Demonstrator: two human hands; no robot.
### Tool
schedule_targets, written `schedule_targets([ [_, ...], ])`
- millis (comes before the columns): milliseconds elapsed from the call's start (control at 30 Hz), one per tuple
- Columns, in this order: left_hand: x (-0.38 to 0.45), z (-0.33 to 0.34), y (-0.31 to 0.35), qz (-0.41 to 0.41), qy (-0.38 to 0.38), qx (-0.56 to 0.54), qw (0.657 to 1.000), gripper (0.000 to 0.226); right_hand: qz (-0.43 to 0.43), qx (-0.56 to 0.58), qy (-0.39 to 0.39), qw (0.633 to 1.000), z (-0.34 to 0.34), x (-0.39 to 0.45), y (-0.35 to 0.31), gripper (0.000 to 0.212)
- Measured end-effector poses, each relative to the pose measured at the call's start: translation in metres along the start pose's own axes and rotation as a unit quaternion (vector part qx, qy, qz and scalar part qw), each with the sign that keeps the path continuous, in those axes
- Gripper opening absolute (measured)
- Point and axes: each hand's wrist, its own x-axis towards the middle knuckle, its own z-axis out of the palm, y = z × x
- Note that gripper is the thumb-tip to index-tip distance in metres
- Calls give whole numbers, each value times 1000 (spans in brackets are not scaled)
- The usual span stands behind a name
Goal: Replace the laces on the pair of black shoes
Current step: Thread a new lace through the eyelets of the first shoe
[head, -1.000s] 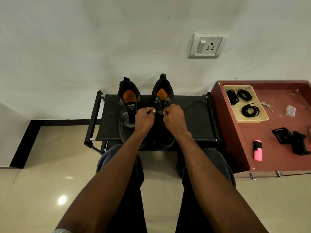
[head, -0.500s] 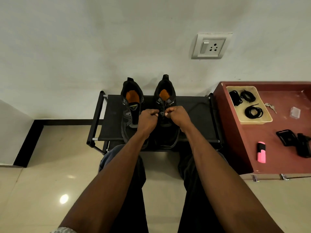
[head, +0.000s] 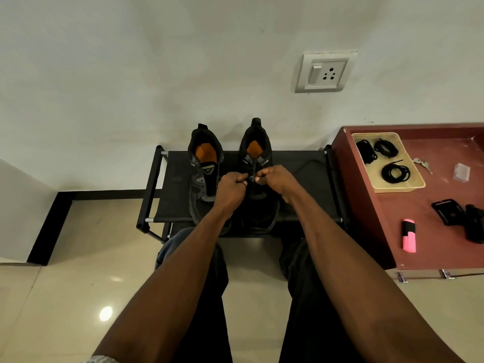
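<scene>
Two black shoes with orange insoles stand side by side on a low black rack (head: 301, 166), heels toward the wall. The left shoe (head: 203, 163) has no lace in its eyelets. Over the right shoe (head: 255, 153) both my hands work at the middle eyelets. My left hand (head: 231, 188) and my right hand (head: 277, 179) each have curled fingers pinching the black lace at the shoe's tongue. A loose stretch of black lace (head: 314, 163) trails over the rack to the right. Coiled black laces (head: 395, 172) lie in a beige tray (head: 398, 189).
A red-brown cabinet top (head: 432, 221) at the right carries the tray, keys (head: 423, 163), a pink highlighter (head: 408, 235) and black clips (head: 447, 209). A wall socket (head: 324, 72) sits above. My knees are just in front of the rack on a glossy tiled floor.
Both hands stay at the right shoe's eyelets, fists drawn slightly closer together. The camera view has shifted a little.
</scene>
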Motion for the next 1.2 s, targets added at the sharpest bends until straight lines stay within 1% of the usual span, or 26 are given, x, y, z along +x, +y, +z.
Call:
schedule_targets([
  [100, 0, -1, 1, -2, 7, -9, 1000, 35, 21, 80, -16, 996, -2, -1, 6, 14],
  [233, 0, 0, 1, -15, 25, -38, 999, 34, 35, 114, -41, 992, -6, -2, 4, 13],
  [400, 1, 0, 0, -13, 25, -17, 999, 35, 21, 105, 7, 994, 1, -3, 3, 13],
  [500, 0, -1, 2, -13, 27, -27, 999, 34, -27, 71, 54, 996, 4, -3, 7, 7],
  [567, -1, -2, 4, -17, 28, -34, 999, 34, -55, 34, 72, 995, 5, -4, 7, 6],
  [700, -3, -5, 5, -25, 28, -39, 999, 33, -40, 18, 46, 998, 7, -8, 7, 11],
  [900, -3, -8, 8, -41, 27, -79, 996, 25, -1, 86, 30, 996, 5, -8, 6, 22],
  [1000, -4, -6, 7, -25, 34, -75, 996, 21, 3, 99, 27, 995, 4, -10, 5, 22],
  [1200, -9, 1, 11, 18, 81, -35, 996, 7, -8, 86, 28, 996, 5, -12, 5, 20],
])
